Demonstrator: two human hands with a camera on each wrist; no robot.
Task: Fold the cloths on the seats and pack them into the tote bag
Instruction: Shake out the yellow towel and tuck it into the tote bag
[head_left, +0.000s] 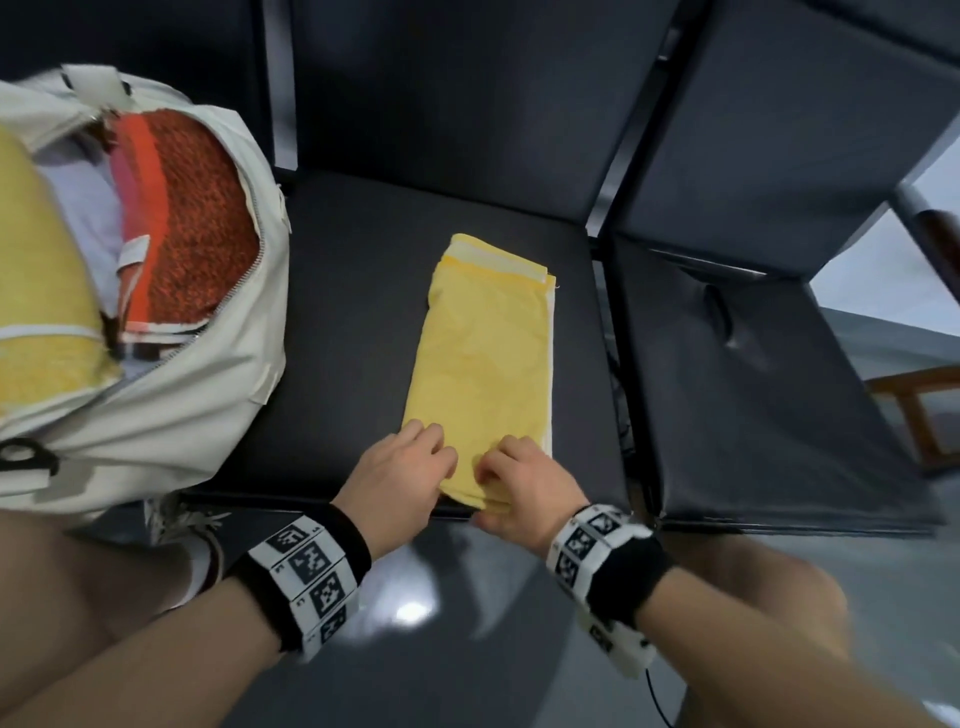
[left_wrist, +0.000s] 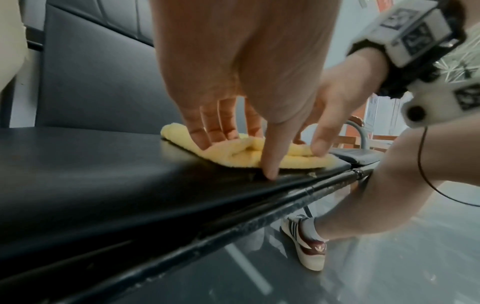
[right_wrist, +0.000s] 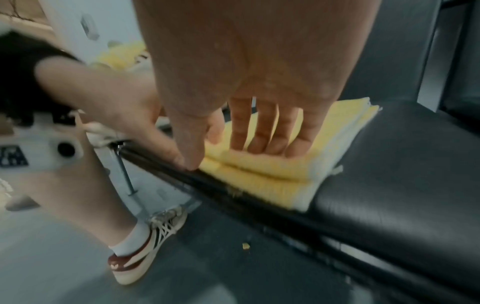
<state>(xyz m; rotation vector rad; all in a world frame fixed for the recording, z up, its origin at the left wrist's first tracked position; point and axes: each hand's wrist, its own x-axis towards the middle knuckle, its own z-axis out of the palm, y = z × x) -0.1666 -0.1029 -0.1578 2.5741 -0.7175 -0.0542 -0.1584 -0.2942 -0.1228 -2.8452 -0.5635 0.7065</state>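
1. On the middle black seat (head_left: 363, 291) lies the yellow cloth (head_left: 483, 358), folded into a long narrow strip; its near end sits at the seat's front edge, its far end points toward the backrest.
2. Left hand (head_left: 402, 467): fingers extended on top of the near end, thumb reaching down at the front edge; it looks to be starting a pinch, not yet closed.
3. Right hand (head_left: 524, 483): fingers flat on the near end just beside the left, thumb (right_wrist: 192, 152) low at the layered edge; likewise not clearly clamped.
4. Handling, as judged: soft, light terry, limp; several layers will slide apart unless pinched together; best hold is the near end, all layers, both corners.
5. White tote bag (head_left: 208, 395) stands on the left seat, open; a red-orange cloth (head_left: 202, 228) and another yellow cloth (head_left: 41, 291) lie inside.
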